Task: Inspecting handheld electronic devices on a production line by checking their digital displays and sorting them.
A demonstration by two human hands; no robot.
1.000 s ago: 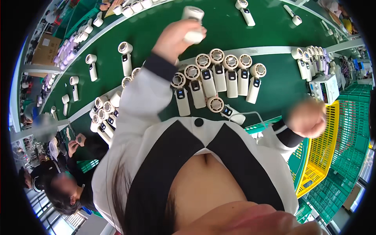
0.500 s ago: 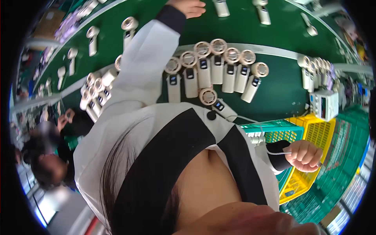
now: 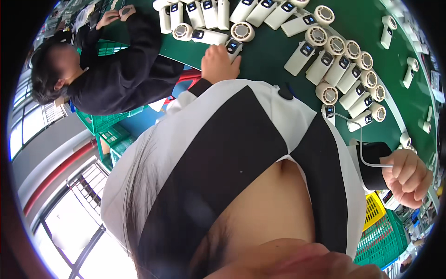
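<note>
White handheld fans with round beige-rimmed heads and small dark displays lie in groups on the green table. At the table's near edge, my left hand (image 3: 219,65) is closed round the handle of one handheld fan (image 3: 233,48), between thumb and fingers. Its round head points away from me. Out at the right, my right hand (image 3: 409,179) is closed on a white cable (image 3: 363,148). That cable runs to the lower end of another fan (image 3: 328,111) lying nearer to me. The cable's end inside my fist is hidden.
Several fans (image 3: 350,76) lie in a row at the right; another group (image 3: 204,14) is at the far left. A co-worker in dark clothes (image 3: 125,69) sits on the left, handling a fan. Yellow (image 3: 373,210) and green crates (image 3: 383,239) stand low at the right.
My view and body have turned left. My left hand, stretched empty over the far table before, now grips a fan near me. My right hand keeps hold of the cable.
</note>
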